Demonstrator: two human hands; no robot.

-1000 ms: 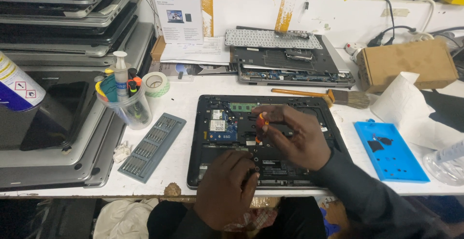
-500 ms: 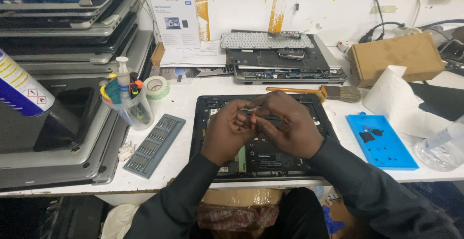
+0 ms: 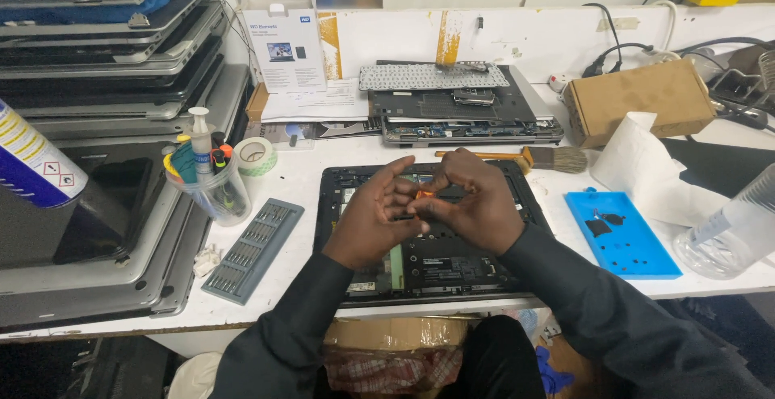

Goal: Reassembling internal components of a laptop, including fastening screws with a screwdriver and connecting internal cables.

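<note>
An opened black laptop (image 3: 452,266) lies bottom up on the white bench, its circuit boards showing. Both my hands meet just above its middle. My right hand (image 3: 480,205) pinches a small orange-handled screwdriver (image 3: 423,195). The fingertips of my left hand (image 3: 370,223) close on the same tool from the left. Only a sliver of orange shows between the fingers; the tool's tip is hidden.
A grey bit set tray (image 3: 254,247) lies left of the laptop, beside a clear cup of tools (image 3: 211,189) and a tape roll (image 3: 255,155). Stacked laptops (image 3: 105,84) fill the left. A brush (image 3: 549,158), blue mat (image 3: 620,233), cardboard box (image 3: 638,100) and plastic bottle (image 3: 731,237) sit to the right.
My left hand rose from the laptop's front edge to join the right hand at the orange screwdriver. Both hands now sit together over the laptop's middle.
</note>
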